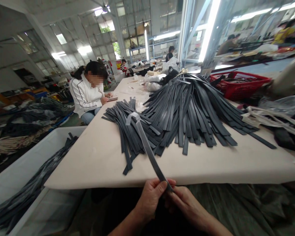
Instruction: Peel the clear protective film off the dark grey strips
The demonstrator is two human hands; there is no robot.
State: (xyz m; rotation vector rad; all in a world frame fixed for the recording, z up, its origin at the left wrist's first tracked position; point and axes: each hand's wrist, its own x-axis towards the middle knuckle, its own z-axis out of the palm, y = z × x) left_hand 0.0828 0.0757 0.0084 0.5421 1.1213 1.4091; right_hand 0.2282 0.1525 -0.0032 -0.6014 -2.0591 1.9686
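Note:
My left hand (151, 196) and my right hand (184, 203) meet just below the table's near edge, both pinching the near end of one dark grey strap (147, 147). The strap rises away from me over the table, and its far tip folds over with a pale underside. Behind it a large heap of similar dark straps (191, 108) fans out across the middle of the table. A smaller pile of straps (127, 127) lies to the heap's left.
The beige table (93, 157) runs away from me. A white bin (19, 170) at my left holds more straps. A red basket (238, 83) stands at the right. A person in a white jacket (86, 95) sits at the table's far left.

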